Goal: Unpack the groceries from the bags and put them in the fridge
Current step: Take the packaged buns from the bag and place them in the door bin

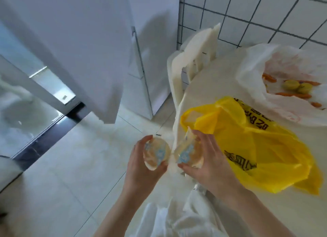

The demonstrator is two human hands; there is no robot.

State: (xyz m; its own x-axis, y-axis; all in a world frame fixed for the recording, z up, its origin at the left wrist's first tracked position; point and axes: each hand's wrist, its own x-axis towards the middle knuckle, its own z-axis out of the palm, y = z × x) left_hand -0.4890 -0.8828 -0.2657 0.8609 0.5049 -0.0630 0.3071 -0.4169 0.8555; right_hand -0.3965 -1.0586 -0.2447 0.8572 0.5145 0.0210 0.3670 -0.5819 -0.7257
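White fridge (74,42) panels are filling the upper left, and a door is standing open beside a dim gap low on the left, so the way in looks free; whether a shelf is free I cannot tell. Pale table (221,81) is carrying both bags, with a white plastic chair (194,49) pushed against its far edge. Nearest the hands, the yellow bag (256,148) is lying slack and crumpled. Behind it the white bag (265,63) is gaping open, showing carrots (293,95) and two yellowish round fruits (297,86) waiting inside.

Off the table edge, over the floor, the left hand (141,167) is cupping one wrapped bun (156,153), fingers curled round its sides, while the right hand (207,160) is gripping a second wrapped bun (189,153) with fingers curled over its top. Both packets look soft, so a light hold probably suits them, carried level toward the opening on the left. The chair and the table corner are sitting close to that path.
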